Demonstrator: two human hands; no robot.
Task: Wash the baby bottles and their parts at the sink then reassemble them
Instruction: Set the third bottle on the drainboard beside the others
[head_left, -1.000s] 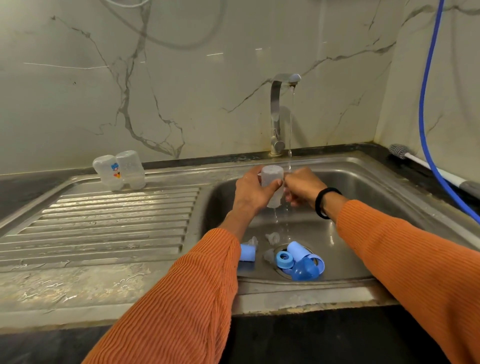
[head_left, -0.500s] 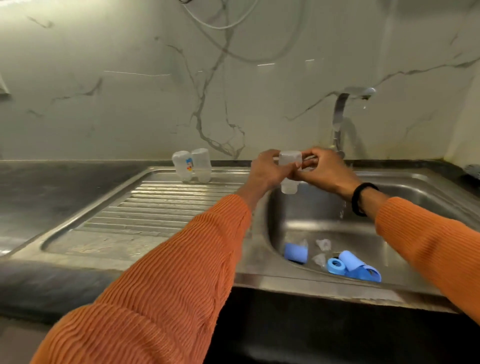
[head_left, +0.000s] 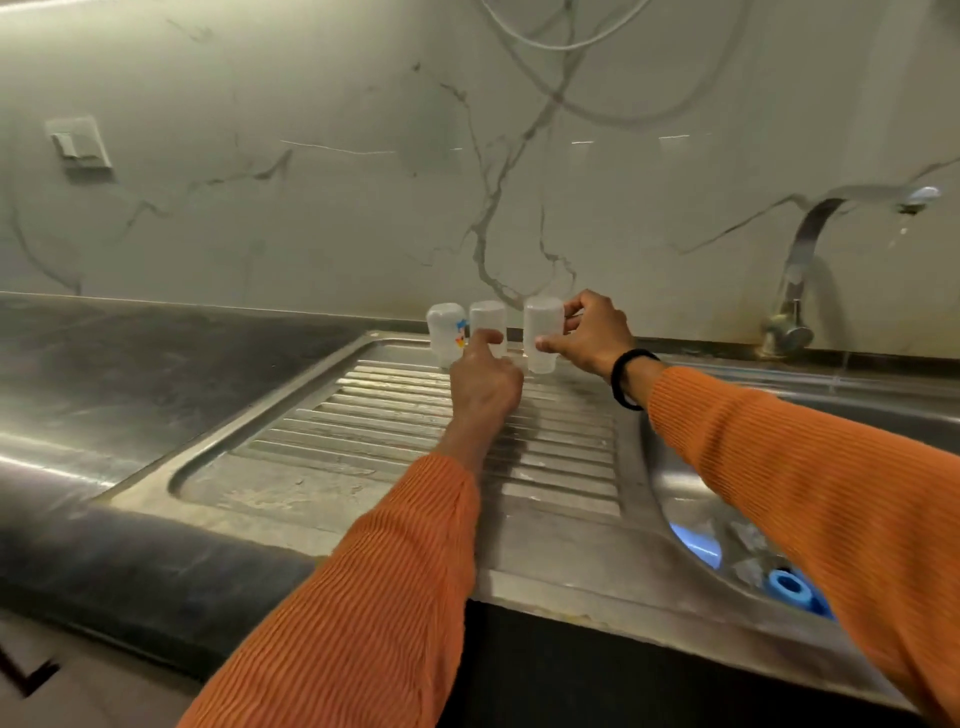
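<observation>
I have carried the rinsed bottle away from the tap to mid-frame, and my right hand grips it, setting it inverted on the drainboard beside two bottles. My left hand has let go, one finger touching the middle bottle. Blue parts wait unwashed, lower right.

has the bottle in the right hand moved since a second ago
Yes. The bottle left the tap stream over the basin and now sits left on the drainboard.
</observation>
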